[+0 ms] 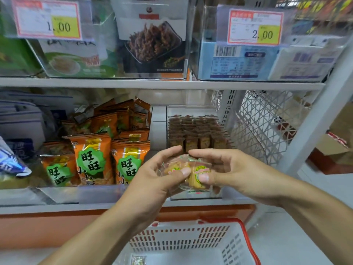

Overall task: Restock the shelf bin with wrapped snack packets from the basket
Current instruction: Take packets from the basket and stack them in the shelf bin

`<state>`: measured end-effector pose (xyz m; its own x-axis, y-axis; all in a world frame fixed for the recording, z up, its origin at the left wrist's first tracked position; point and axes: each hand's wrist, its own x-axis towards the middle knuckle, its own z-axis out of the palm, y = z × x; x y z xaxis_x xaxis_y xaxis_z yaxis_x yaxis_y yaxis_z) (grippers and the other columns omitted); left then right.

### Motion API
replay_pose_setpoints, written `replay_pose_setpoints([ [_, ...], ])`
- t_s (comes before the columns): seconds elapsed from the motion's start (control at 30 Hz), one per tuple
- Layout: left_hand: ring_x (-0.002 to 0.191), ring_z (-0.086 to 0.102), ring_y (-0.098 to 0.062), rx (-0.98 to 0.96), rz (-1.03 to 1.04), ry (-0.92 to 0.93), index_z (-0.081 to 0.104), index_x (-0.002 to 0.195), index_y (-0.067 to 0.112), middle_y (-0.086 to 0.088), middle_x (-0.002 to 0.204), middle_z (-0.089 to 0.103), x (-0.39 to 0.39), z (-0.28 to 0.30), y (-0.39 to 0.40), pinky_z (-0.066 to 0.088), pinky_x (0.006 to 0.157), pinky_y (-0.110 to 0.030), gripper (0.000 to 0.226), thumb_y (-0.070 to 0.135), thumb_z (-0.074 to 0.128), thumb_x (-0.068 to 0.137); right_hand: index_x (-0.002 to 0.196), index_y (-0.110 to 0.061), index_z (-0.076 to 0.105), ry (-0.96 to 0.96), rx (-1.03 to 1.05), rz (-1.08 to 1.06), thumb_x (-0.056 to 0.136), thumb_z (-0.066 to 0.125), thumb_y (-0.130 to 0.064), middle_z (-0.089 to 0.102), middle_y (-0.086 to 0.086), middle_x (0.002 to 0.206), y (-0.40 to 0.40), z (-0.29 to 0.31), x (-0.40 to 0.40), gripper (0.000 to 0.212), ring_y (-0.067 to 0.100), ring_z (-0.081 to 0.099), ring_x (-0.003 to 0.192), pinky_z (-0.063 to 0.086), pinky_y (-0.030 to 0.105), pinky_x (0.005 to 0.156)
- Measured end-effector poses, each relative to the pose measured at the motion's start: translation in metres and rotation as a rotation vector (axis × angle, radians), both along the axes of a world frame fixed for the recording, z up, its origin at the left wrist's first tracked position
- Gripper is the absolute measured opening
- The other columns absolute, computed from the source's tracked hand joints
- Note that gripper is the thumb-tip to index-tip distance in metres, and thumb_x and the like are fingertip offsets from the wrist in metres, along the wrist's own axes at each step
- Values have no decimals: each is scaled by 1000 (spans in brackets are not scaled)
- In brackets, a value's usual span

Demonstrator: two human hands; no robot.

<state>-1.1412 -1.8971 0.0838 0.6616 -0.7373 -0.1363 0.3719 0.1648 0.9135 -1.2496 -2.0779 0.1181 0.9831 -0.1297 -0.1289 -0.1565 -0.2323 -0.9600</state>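
Head view shows both hands meeting over a small cluster of clear-wrapped yellow snack packets (pixel 188 172) with round green-and-pink labels. The left hand (pixel 152 176) cups them from nine o'clock, thumb pressed on the front wrapper and fingers curled behind; the right hand (pixel 235 171) pinches the same cluster from three o'clock, thumb on the label, forefinger arching over the top. Each grip is closed on the packets, neither slack.

The clear plastic shelf bin (pixel 193 111) lies straight ahead at twelve o'clock, just beyond the fingertips, already lined with tidy rows of brown wrapped pieces (pixel 194 131) standing upright. Its front section, right under the hands, looks like the gap to fill (mostly hidden by the hands). Both hands sit about equally near it, so a short push forward and down should do.

The packets look crinkly, glossy and light; how many are held I cannot tell.

At six o'clock, the white slotted basket with red rim (pixel 246 234) holds at least one more packet (pixel 138 260).
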Motion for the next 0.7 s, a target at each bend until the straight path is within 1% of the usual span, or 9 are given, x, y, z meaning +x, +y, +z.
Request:
replay_pose_setpoints([
  [0.07,107,74,-32,7,45,-7,69,127,23,-7,121,75,-3,0,0,63,81,-33,59,7,80,71,138,-30,57,0,15,36,85,74,-13,71,-1,126,0,1,-1,58,30,66,116,55,52,95],
  [0.13,105,75,-29,-4,66,12,70,125,22,-9,121,75,-4,1,-2,63,80,-32,49,6,76,79,133,-26,62,6,45,66,88,72,-6,74,4,118,1,2,-3,51,23,70,102,60,39,80],
  [0.2,98,77,-26,-38,77,95,71,123,18,-12,118,76,-4,2,-4,63,73,-30,35,-1,62,95,127,-14,65,10,126,62,86,72,-2,74,11,108,0,4,-4,43,21,69,91,58,29,71],
  [0.3,96,77,-27,-94,118,204,71,122,14,-14,116,76,-2,2,-5,63,70,-31,39,-8,49,98,116,0,61,21,312,-7,78,75,3,68,19,105,-7,4,-4,41,27,69,89,59,34,74],
  [0.4,101,76,-26,-117,149,166,70,122,18,-9,120,75,-2,1,-5,63,73,-33,37,-2,60,93,106,-4,57,54,492,-26,74,78,9,70,17,100,-5,3,-2,40,28,71,87,61,38,76],
  [0.47,99,74,-24,-125,160,119,70,122,21,-6,119,76,-1,1,-5,61,77,-34,43,4,69,82,111,-7,60,61,531,-39,75,75,2,72,15,105,1,-1,0,40,26,72,89,61,38,78],
  [0.57,96,71,-23,-153,215,89,72,118,18,-10,117,76,2,1,-5,56,87,-35,49,5,74,71,118,-17,71,28,488,-82,79,76,-6,74,9,108,10,-6,4,41,17,70,89,54,26,74],
  [0.63,95,71,-23,-165,250,88,74,113,17,-13,113,77,3,1,-6,56,88,-34,46,4,74,68,117,-11,73,-13,614,-136,80,71,-7,74,9,105,16,-10,7,38,14,69,83,54,23,71],
  [0.7,93,72,-21,-166,268,83,78,106,16,-13,108,78,4,0,-7,61,80,-28,39,5,74,68,121,-1,70,-2,839,-186,79,64,-4,73,16,115,27,-15,11,43,22,70,100,60,29,82],
])
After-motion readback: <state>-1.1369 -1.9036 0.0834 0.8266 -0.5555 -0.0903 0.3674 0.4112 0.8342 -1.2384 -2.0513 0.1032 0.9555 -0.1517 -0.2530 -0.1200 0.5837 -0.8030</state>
